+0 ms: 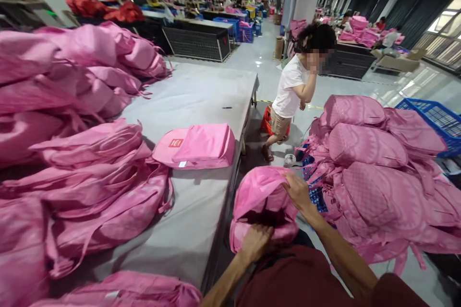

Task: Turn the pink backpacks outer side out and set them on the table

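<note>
Pink backpack, pink bags with a quilted pattern, grey table, blue crate

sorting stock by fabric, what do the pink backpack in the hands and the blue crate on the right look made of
Pink soft backpack: apparently thin matte woven synthetic cloth; it creases and sags between left hand and right hand. Blue lattice crate: probably rigid moulded plastic, judging by its even grid walls.

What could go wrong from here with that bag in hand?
1. Both hands, left and right, hold the pink bag off the table; it may slip to the floor.
2. The heap of bags at the right might slide.
3. A person stands close ahead; a collision is possible.
</note>
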Motion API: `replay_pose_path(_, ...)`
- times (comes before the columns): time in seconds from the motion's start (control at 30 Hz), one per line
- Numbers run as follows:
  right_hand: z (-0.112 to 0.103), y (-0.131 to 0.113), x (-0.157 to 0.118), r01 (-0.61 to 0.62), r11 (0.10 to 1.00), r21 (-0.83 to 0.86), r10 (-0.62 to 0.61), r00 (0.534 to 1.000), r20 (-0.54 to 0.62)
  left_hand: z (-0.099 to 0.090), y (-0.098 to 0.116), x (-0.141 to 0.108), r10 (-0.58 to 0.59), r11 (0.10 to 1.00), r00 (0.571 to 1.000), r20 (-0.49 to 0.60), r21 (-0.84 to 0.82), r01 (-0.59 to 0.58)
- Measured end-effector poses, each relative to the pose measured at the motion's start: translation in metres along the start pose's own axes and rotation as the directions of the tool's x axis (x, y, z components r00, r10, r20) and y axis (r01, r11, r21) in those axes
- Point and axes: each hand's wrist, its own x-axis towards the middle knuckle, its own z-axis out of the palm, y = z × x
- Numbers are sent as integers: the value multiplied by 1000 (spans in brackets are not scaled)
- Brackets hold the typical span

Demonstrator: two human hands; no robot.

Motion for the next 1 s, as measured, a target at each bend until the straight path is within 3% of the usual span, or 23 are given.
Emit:
replay_pose_path(0.07, -22, 21, -25, -137, 990, -42, 136, 990, -22, 8, 14, 16, 90, 996, 996, 28, -15, -90)
replay_pose_path(0.1, -33, 31, -35, -209, 976, -59, 206, 977, -47, 8, 19, 24, 138, 990, 990, -21, -30, -138)
replay_pose_path(0.17, -51, 51, -45, -340, 935, -99, 329, 938, -111, -3, 22, 41, 193, 977, 951, -242, -41, -209)
replay_pose_path(0.27, -64, 78, -40, -451, 878, -162, 421, 887, -190, -33, 14, 80, 93, 992, 830, -550, -24, -127)
replay_pose_path(0.37, -61, 98, -19, -417, 891, -178, 393, 907, -153, -62, -5, 137, -36, 999, 774, -632, -49, 6)
replay_pose_path(0.53, -45, 122, 24, -255, 957, -135, 250, 967, -54, -90, -49, 213, -51, 991, 722, -690, -125, -49)
replay_pose_path(0.6, -39, 137, 48, -254, 964, -78, 256, 967, 11, -108, -66, 232, -136, 967, 750, -647, -250, -41)
replay_pose_path(0.67, -31, 156, 79, -324, 946, 6, 321, 938, 132, -129, -82, 252, -256, 897, 821, -511, -441, 5)
replay_pose_path(0.77, -7, 189, 126, -518, 833, 194, 426, 824, 374, -158, -103, 287, -404, 676, 891, -205, -724, 140)
replay_pose_path(0.9, 35, 216, 161, -729, 601, 328, 521, 668, 531, -170, -120, 321, -500, 346, 857, 128, -877, 333)
replay_pose_path(1.0, 60, 217, 161, -802, 509, 312, 610, 592, 527, -168, -123, 327, -502, 226, 817, 285, -868, 442)
